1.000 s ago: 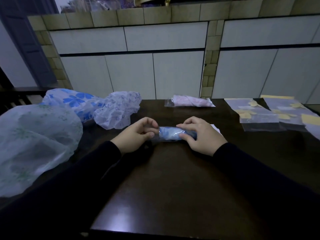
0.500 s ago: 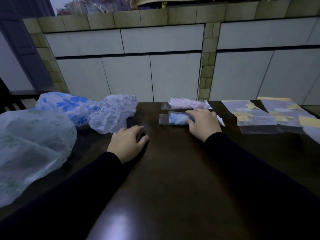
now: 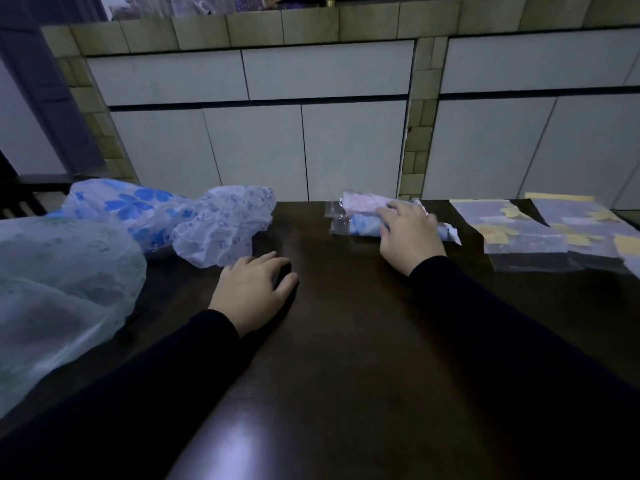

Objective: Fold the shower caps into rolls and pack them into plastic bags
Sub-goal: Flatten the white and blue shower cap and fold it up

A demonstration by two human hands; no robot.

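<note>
Where the right hand (image 3: pixel 410 233) rests, blue bagged roll (image 3: pixel 363 226), clear-wrapped, beside pink one (image 3: pixel 363 205).

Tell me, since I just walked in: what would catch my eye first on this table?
Probably the loose shower caps heaped at the far left, one with bright blue flowers. Next, the right hand resting on two packed rolls at the table's far edge, with empty plastic bags spread to their right. The left hand lies flat on the dark table.

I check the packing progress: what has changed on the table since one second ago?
The right hand carried the bagged blue roll back beside the pink packed roll. The left hand let go and rests on the table. The loose shower caps and empty bags stayed.
</note>
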